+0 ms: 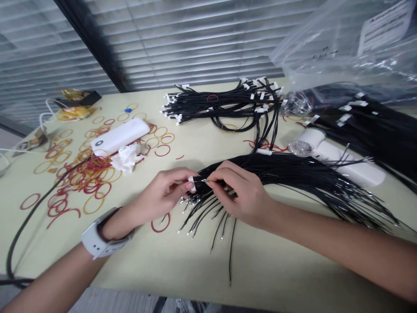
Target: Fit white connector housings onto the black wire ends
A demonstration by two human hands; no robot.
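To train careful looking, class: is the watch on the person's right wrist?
No, the white watch sits on the left wrist; the right wrist is bare.

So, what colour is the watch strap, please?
The watch strap is white to pale grey, shown best in the head view.

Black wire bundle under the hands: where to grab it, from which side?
Best bet: take the black wire bundle at its dense stretch just beyond the right hand, coming from above. The wires lie tightly together there. Further right they fan out, and the loose ends toward the near edge splay apart, so they'd likely snag.
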